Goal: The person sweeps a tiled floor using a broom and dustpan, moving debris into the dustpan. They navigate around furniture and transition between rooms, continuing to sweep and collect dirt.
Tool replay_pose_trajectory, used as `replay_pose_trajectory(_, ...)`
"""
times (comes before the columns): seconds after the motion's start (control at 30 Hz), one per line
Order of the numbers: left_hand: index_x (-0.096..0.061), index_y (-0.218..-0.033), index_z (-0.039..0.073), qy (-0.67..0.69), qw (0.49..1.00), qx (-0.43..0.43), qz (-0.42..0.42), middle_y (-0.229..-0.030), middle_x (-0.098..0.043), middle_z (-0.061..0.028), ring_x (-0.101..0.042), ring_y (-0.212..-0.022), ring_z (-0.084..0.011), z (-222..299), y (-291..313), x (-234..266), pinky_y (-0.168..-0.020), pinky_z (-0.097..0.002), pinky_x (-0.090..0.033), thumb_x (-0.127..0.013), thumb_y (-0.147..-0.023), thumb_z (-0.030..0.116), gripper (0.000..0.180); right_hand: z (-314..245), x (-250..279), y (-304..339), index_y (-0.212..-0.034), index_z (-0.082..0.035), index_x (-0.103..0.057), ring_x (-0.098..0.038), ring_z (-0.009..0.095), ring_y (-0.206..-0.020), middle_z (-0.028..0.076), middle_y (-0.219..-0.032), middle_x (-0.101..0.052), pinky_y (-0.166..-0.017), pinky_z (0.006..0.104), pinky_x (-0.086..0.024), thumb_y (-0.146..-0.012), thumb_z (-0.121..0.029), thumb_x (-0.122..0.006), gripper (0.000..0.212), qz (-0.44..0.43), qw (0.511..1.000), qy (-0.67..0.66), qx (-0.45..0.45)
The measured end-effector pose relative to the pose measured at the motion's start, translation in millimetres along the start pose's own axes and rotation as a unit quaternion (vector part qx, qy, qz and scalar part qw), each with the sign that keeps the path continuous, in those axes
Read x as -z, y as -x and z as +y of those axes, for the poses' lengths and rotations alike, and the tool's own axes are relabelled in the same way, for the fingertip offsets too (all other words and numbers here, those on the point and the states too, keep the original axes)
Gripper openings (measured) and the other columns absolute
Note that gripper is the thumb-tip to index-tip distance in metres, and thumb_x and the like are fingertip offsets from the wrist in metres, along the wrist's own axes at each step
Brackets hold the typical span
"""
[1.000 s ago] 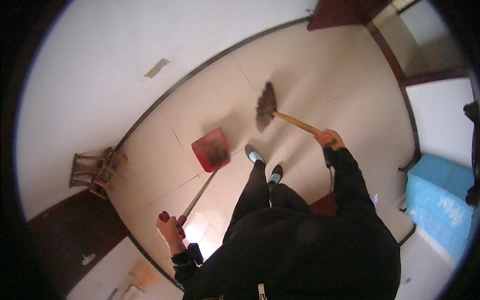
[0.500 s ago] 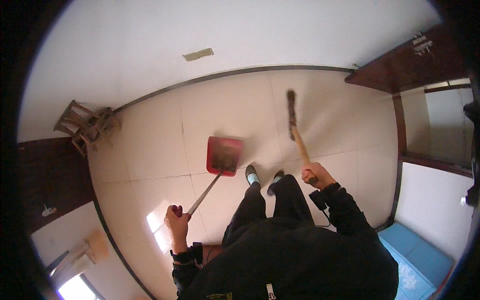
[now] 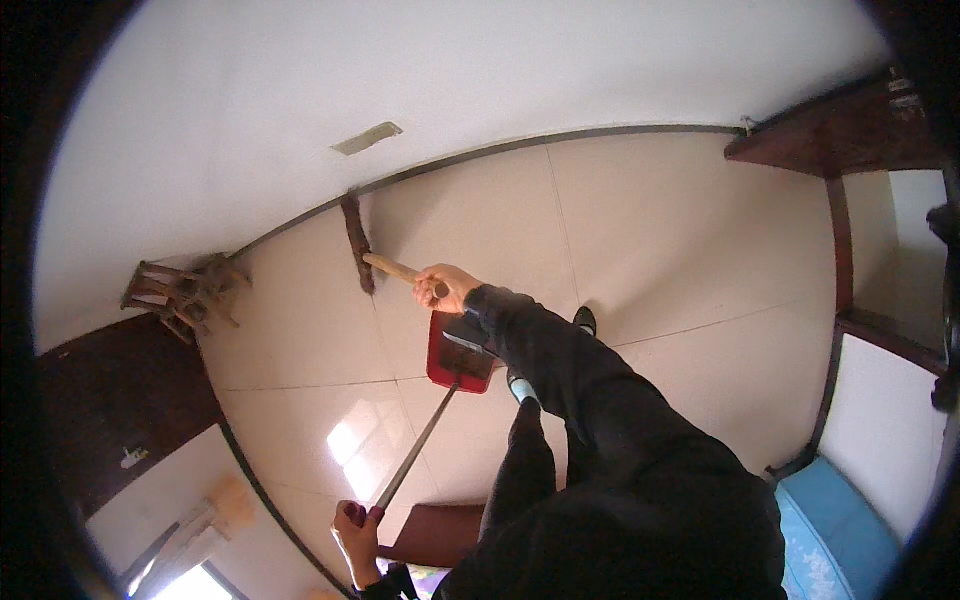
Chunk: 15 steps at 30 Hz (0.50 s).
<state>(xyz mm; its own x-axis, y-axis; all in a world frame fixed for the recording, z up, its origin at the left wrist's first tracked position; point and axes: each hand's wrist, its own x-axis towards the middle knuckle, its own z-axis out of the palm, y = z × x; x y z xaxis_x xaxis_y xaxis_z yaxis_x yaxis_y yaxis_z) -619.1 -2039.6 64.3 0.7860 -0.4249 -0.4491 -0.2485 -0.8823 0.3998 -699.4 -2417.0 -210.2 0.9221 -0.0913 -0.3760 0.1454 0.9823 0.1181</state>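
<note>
My right hand (image 3: 446,289) is wrapped round the pale wooden handle of a broom (image 3: 358,245). Its dark brush head stands on the tiles, with one end against the base of the far wall. My left hand (image 3: 357,540) grips the upper end of a long metal dustpan handle. At the other end of that handle, the red dustpan (image 3: 437,352) rests on the floor in front of my feet, holding dark debris. My right forearm reaches across my body, and its dark sleeve and a strap at the wrist cover part of the pan.
Small wooden stools (image 3: 180,297) stand by the left wall, beside a dark wooden door (image 3: 110,400). At the lower right sits a light-blue box (image 3: 835,525). Dark wooden furniture (image 3: 840,140) juts in at the upper right. A brown seat (image 3: 435,535) lies close to my left leg.
My right hand has swung the broom far to the left, from the middle of the floor to the far wall. My left hand keeps its hold on the dustpan, and my feet have shifted.
</note>
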Motion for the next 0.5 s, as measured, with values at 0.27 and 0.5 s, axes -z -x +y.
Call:
replay_pose_trajectory(0.27, -0.041, -0.077, 0.005, 0.078, 0.995, 0.046, -0.034, -0.068, -0.037, 0.0011, -0.038, -0.061, -0.0073, -10, -5, -7, -0.049, -0.0209, -0.036, -0.077, -0.062, 0.000, 0.040, -117, 77, 151, -0.086, 0.005, -0.044, -0.035, 0.006, -0.045, -0.001, -0.062, -0.039, -0.039, 0.0200, -0.030, -0.085, -0.007, -0.041, 0.013, 0.022, 0.984, -0.172, 0.031)
replay_pose_trajectory(0.5, -0.045, -0.073, 0.001, 0.036, 0.998, -0.024, -0.035, -0.064, -0.041, 0.0000, -0.038, -0.058, -0.0094, -14, -6, 2, -0.052, -0.0234, -0.037, -0.071, -0.060, -0.003, 0.030, -81, 91, 398, -0.130, 0.003, -0.027, -0.040, 0.009, -0.039, 0.001, -0.059, -0.043, -0.031, 0.0220, -0.027, -0.089, -0.020, -0.036, 0.048, 0.029, 0.967, -0.239, 0.086)
